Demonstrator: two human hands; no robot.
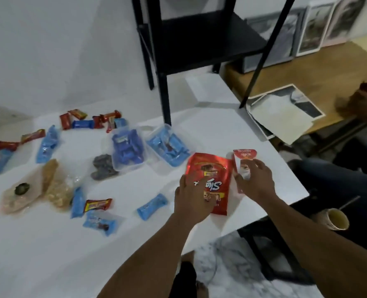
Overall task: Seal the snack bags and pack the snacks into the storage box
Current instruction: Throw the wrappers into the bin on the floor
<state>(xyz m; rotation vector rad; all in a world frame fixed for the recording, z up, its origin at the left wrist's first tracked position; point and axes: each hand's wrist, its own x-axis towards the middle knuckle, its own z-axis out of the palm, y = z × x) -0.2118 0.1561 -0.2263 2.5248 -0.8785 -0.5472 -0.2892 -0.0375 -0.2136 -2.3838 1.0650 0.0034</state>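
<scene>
A red snack bag (210, 168) lies flat on the white table (49, 254) near its right edge. My left hand (191, 198) rests on the bag's lower left part with fingers spread. Beside the bag stands a red and white snack pack (241, 160), which my right hand (255, 181) grips. Two clear storage boxes (127, 151) (167, 145) holding blue wrapped snacks sit just beyond the bag. Loose blue and red wrapped snacks (152, 206) lie scattered across the table.
Clear bags of nuts (57, 190) and dark snacks (103, 166) lie at left. A black shelf frame (165, 82) stands on the table's far side. Another person's hand (365, 102) is at the right over a wooden table with photo prints (286, 112). A paper cup (337, 219) sits below the table edge.
</scene>
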